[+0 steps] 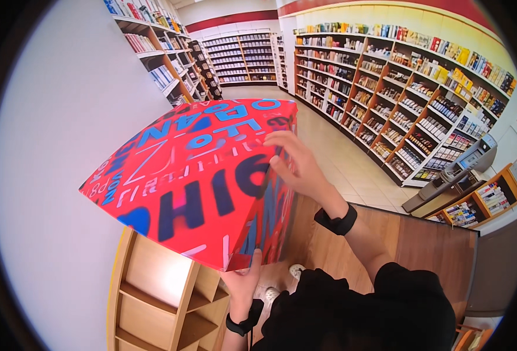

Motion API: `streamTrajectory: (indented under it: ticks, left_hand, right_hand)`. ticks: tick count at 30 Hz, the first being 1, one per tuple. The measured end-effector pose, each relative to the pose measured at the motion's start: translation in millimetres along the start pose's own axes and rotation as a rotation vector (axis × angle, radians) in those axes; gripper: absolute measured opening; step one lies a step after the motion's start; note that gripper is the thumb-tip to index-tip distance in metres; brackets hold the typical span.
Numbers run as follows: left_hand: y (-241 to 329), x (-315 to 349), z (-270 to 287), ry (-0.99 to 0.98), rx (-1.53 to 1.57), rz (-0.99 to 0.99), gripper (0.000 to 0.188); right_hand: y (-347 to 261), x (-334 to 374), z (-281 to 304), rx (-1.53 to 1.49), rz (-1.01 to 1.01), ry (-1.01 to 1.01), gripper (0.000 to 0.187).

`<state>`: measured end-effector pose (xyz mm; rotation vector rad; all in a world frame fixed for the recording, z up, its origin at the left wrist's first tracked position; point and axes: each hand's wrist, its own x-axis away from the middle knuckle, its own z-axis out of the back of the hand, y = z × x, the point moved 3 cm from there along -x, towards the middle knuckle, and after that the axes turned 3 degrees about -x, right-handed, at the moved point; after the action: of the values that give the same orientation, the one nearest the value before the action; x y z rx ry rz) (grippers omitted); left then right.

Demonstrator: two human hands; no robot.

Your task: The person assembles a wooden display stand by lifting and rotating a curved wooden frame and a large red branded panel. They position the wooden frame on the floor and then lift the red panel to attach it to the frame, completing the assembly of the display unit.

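Observation:
A large red cardboard box (pixel 182 175), printed with big blue, dark and pale lettering, is tilted in front of me. My left hand (pixel 244 282) grips its near lower corner, the thumb up against the side and the other fingers mostly hidden by the box. Along the right edge of the printed top, my right hand (pixel 296 167) has its fingers bent over onto the surface, with the thumb close by. Under the box stands a light wooden shelf unit (pixel 188 275) with bare compartments. Whether the box rests on that unit is hidden.
A plain pale wall (pixel 59 175) runs close along the left. Long stocked shelves (pixel 387 99) line the right, with more shelving (pixel 241 58) at the back. A grey kiosk-like machine (pixel 463 167) and a low bookcase (pixel 474 205) stand right of me. Wooden flooring (pixel 352 257) meets pale tiles.

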<state>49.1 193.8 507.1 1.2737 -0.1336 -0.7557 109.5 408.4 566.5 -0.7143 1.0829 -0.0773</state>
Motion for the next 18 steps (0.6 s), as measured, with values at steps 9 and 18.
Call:
streamTrajectory:
  ticks: [9,18]
  left_hand:
    - [-15.5,34.1,37.7,0.051,0.126,-0.129,0.041]
    - [-21.4,39.4,47.6,0.029,-0.173,-0.322,0.016]
  right_hand:
    - [-142.5,24.6,-53.8,-0.159,0.568,-0.409,0.025]
    - [7.1,86.9,-4.9,0.095,-0.394,0.113,0.029]
